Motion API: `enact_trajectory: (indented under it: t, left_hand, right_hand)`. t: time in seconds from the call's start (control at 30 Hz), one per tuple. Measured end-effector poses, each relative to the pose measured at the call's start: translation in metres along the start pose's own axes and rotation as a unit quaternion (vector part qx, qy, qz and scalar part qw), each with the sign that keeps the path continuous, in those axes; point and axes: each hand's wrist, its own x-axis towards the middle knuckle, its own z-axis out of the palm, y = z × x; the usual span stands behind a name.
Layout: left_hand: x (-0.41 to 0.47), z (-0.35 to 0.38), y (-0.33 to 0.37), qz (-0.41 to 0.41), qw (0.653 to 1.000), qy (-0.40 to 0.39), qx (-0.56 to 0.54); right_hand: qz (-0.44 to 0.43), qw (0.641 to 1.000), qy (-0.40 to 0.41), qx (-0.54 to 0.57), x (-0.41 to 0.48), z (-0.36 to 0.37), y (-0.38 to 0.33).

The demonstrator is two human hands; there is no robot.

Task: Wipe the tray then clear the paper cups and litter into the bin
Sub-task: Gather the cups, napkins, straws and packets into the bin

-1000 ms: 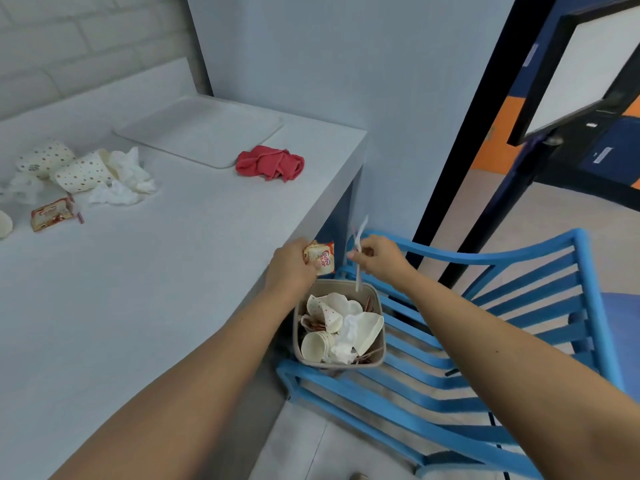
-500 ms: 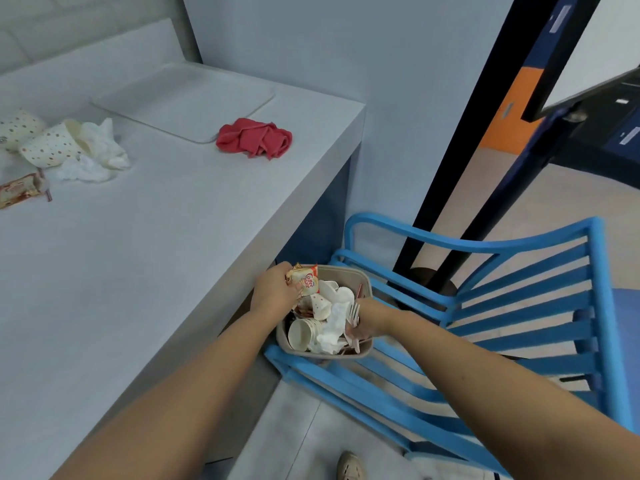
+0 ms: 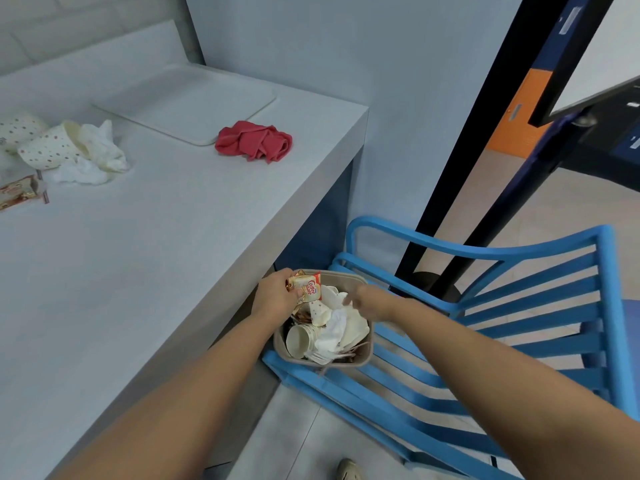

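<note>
Sachet [image 3: 308, 289] in left grip [image 3: 277, 299], right [image 3: 369, 303] blurred, unclear; bin [image 3: 360, 362] beside counter [image 3: 156, 271].

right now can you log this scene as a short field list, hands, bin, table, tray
left hand: over the bin's near-left corner, grip shut on sachets
right hand: over the bin, blurred, grip unclear
bin: on the blue chair, holds cups, tissue and other litter
tray: bare, at the table's far end
cloth: red, bunched beside the tray
still on table: dotted cups, tissue, wrapper
</note>
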Motion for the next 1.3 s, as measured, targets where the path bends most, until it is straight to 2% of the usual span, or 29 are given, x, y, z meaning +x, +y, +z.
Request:
enact_trajectory:
  t: [0.07, 0.13, 0.17, 0.27, 0.37, 0.6, 0.7, 0.83, 0.93, 1.13, 1.3]
  left_hand:
    - [0.002, 0.003, 0.003, 0.006, 1.0, -0.003, -0.006]
    - [0.004, 0.005, 0.007, 0.022, 1.0, -0.012, -0.015]
    - [0.005, 0.006, 0.009, 0.034, 0.999, -0.017, -0.019]
    - [0.007, 0.008, 0.018, 0.063, 0.997, -0.025, -0.031]
    - [0.008, 0.008, 0.025, 0.057, 0.996, -0.029, -0.06]
    - [0.012, 0.003, 0.023, 0.015, 0.997, 0.0, -0.072]
    - [0.012, 0.001, 0.019, 0.02, 0.997, 0.008, -0.073]
    - [0.012, -0.002, 0.018, 0.038, 0.996, 0.022, -0.076]
    - [0.011, -0.007, 0.021, 0.051, 0.994, 0.039, -0.09]
    - [0.007, -0.015, 0.032, 0.08, 0.988, 0.072, -0.109]
    - [0.0, -0.034, 0.042, 0.105, 0.977, 0.132, -0.131]
  right_hand:
    - [-0.022, 0.988, 0.075, 0.134, 0.001, -0.02, -0.01]
    - [-0.045, 0.958, 0.083, 0.269, 0.0, -0.034, -0.019]
    - [-0.057, 0.955, 0.068, 0.284, 0.001, -0.038, -0.024]
    - [-0.086, 0.972, 0.046, 0.214, 0.005, -0.038, -0.034]
    - [-0.099, 0.976, 0.11, 0.159, 0.012, -0.038, -0.033]
    - [0.009, 0.976, 0.215, -0.01, 0.026, -0.037, -0.011]
    - [0.031, 0.978, 0.203, -0.042, 0.035, -0.028, -0.004]
    - [0.053, 0.986, 0.155, -0.027, 0.044, -0.012, 0.005]
    - [0.05, 0.987, 0.149, -0.021, 0.047, -0.016, 0.004]
    - [0.002, 0.987, 0.154, -0.041, 0.045, -0.043, -0.02]
    - [-0.082, 0.986, 0.124, -0.071, 0.032, -0.082, -0.062]
